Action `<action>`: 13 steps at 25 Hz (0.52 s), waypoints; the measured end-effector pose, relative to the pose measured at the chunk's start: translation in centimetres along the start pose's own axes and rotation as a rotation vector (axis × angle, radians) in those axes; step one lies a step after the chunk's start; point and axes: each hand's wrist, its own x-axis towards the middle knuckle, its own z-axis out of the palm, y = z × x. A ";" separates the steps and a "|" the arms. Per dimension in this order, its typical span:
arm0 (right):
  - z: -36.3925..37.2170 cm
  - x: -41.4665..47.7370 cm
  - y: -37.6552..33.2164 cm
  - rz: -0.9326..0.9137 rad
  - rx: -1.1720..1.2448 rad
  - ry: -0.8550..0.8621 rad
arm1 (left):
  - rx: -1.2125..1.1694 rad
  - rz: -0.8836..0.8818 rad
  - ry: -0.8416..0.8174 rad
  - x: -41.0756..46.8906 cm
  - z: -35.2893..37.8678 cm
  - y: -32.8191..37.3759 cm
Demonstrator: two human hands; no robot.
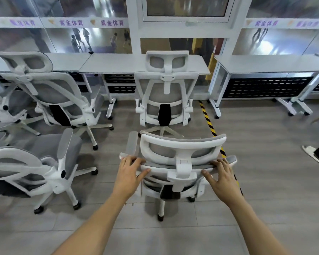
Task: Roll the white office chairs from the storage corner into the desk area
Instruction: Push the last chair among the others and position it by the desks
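Spotter: Clutter on the left worries me. 2 parked chairs sit there: the near-left chair [50, 173] is turned side-on with its star base reaching toward your lane, and the far-left chair [50, 83] stands behind it by the worktop [118, 63].

Pusher: Could a caster snag?

Spotter: I think so, if the rolled chair [180, 144] drifts left. Its raised armrest [132, 144] is on that side too. Your left grip [131, 170] is open, with the fingers laid over the top edge of the backrest, the thumb spread and nothing clenched. A push from there steers weakly.

Pusher: And straight ahead?

Spotter: Another chair [166, 85] stands just beyond yours, back toward you, tucked at the worktop. Push straight and the 2 will likely bump. Your chair is on the floor between you and that one, not yet at a free place.

Pusher: Right side?

Spotter: Your right grip [222, 175] is open as well, fingers splayed on the same edge. With both palms only pressing, the seat could swivel instead of rolling. Beyond it striped tape [207, 117] runs along the floor, then comes a second worktop [265, 63] whose feet stick out. At the far right someone's slippered foot [313, 153] is on the floor, and a wide swing that way could clip it.
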 end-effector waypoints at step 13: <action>-0.2 2.2 0.8 -0.084 -0.029 0.043 | 0.070 -0.193 -0.031 0.5 1.0 3.3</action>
